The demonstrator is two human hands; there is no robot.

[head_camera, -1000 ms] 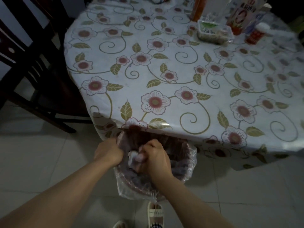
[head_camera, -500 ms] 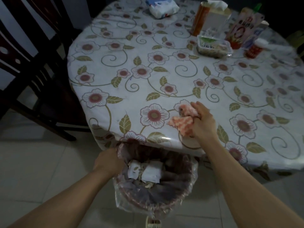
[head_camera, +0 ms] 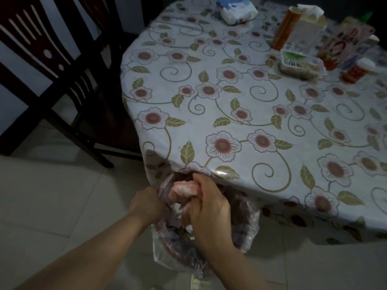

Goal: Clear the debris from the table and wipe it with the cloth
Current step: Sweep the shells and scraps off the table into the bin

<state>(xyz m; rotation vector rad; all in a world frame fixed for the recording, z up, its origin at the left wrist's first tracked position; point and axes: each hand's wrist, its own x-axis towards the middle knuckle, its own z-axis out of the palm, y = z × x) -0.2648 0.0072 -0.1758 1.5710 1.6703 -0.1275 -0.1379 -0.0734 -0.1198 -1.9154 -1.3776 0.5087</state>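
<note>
Half a second ago the pink cloth (head_camera: 184, 188) was being dragged across the table (head_camera: 261, 114) near the front edge; now it's been pulled off the tabletop and is held bunched up over the bin (head_camera: 247, 231), just below the table's edge. So a sweep seems to have been finished and whatever got gathered is probably being dropped or shaken into the bin.

The right hand (head_camera: 207, 208) is closed around the cloth, fingers curled tight, with the pink wad sticking out on the thumb side. The left hand (head_camera: 146, 204) is gripped on the rim of the bin liner at the left, fingers wrapped over it, same spot as a second ago, so the bin has been kept steady and tucked up against the table's overhang the whole time.

Bits of white paper (head_camera: 178, 206) can be made out inside the bin under the right hand, though most of what's in there is hidden by the hand and it's pretty dark.

The near part of the floral tablecloth looks free of loose scraps now, at least as far as can be seen in this light. Stuff at the far side hasn't been touched: a white packet (head_camera: 238, 11), a tissue box (head_camera: 301, 28), a clear food tub (head_camera: 301, 64) and a red-and-white bottle (head_camera: 356, 71).

Debris clearing looks mostly done for the near side; proper wiping is probably what's left.
</note>
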